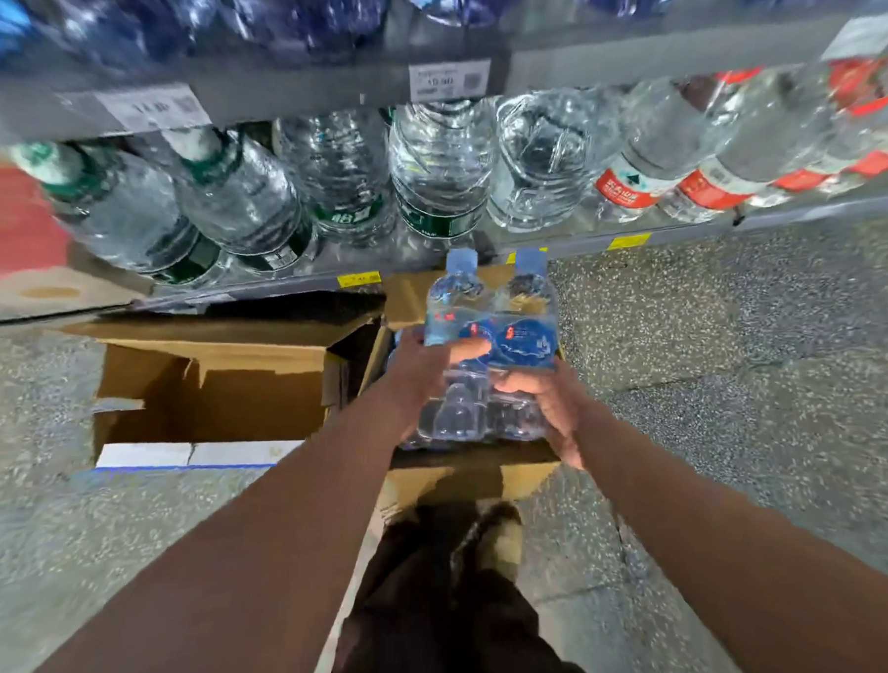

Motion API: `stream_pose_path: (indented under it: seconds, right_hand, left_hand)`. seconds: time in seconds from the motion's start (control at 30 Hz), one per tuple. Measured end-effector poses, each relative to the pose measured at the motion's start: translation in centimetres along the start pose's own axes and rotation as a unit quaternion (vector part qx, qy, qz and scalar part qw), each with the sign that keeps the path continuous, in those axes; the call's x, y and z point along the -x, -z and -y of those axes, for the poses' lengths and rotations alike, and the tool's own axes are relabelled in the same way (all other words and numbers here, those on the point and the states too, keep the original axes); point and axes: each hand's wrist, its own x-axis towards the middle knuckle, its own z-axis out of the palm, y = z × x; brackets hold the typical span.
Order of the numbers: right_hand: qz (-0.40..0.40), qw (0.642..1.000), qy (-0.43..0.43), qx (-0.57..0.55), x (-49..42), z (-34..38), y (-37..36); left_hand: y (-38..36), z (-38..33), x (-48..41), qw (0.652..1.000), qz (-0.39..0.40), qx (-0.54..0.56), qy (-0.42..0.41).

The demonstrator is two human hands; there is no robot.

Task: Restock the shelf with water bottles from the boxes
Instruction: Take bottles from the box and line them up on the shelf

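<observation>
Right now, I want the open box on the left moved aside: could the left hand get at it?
Probably not yet: nothing lies between the left hand and the box, but it grips the bottles along with the right hand.

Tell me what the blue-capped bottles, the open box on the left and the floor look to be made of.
The blue-capped bottles: probably clear, glossy plastic, with see-through walls, bright highlights and printed blue labels.
The left box: brown cardboard, matte, with torn and creased flaps.
The floor: speckled grey stone or terrazzo by its look, with a dull finish. The blur leaves it open.
</observation>
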Motion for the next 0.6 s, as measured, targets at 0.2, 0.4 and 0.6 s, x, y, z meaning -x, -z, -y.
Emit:
stream_pose_path:
  seconds: [0.2,0.4,0.6]
  right_hand:
    - [0.048,0.997,0.048,0.041,5.5,2.0,-0.6]
    - [0.064,0.988,0.126,0.060,11.1,5.0,-2.6]
    - [0.064,0.976,0.201,0.050,17.5,7.0,-8.2]
  left_hand:
    - [1.0,-1.3,6.6,0.997,-0.043,0.066,-0.008]
    - [2.9,-3.6,12.7,0.993,-0.039,0.091,-0.063]
    - [7.3,-6.5,19.3,0.987,-0.013,0.042,-0.152]
